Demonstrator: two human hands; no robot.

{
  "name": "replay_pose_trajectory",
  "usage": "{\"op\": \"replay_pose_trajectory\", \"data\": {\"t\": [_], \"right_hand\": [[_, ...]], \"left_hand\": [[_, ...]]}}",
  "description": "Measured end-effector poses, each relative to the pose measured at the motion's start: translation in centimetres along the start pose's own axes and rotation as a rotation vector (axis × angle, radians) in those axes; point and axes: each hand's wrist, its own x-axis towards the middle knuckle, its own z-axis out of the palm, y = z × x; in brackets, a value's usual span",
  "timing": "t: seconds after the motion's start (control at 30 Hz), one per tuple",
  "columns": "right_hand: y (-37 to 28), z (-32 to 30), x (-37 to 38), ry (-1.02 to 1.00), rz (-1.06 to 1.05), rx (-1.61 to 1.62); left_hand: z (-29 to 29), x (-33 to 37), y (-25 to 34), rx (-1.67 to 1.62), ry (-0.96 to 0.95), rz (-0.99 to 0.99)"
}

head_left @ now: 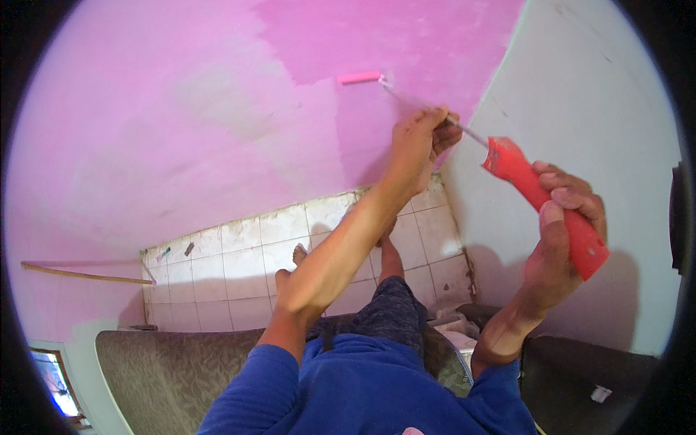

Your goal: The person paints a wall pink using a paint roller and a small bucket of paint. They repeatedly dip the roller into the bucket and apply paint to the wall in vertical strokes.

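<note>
A small paint roller with a pink sleeve [360, 77] lies against the wall, by the edge of a darker pink patch [406, 43]. Its thin metal rod runs down to a red handle [540, 192]. Around that handle my right hand [569, 210] is wrapped, thumb along its near side. My left hand [428, 138] is closed on the rod, between the roller and the handle. Paler pink paint [181, 145] with greyish patches covers the wall to the left.
White tiled floor [243, 268] lies below the wall. Behind me stand a patterned brown sofa [174, 362] and a dark seat [587, 377]. A grey-white wall [580, 123] meets the pink one at the right. A long thin stick [87, 273] leans at the left.
</note>
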Motion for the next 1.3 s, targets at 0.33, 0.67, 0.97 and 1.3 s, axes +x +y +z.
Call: {"op": "replay_pose_trajectory", "data": {"t": [0.33, 0.67, 0.97, 1.3], "right_hand": [[2.5, 3.8, 2.7, 0.021, 0.107, -0.020], [-3.9, 0.2, 7.5, -0.073, -0.315, -0.200], [-4.9, 0.7, 8.2, -0.050, -0.388, -0.138], [1.7, 5.7, 2.1, -0.073, -0.033, 0.003]], "left_hand": [[-2.8, 3.5, 0.5, -0.109, 0.080, 0.014], [5.5, 1.2, 6.7, -0.159, -0.077, 0.248], [6.8, 0.3, 8.5, -0.161, -0.154, 0.284], [-3.3, 1.9, 2.3, -0.147, 0.131, 0.069]]}}
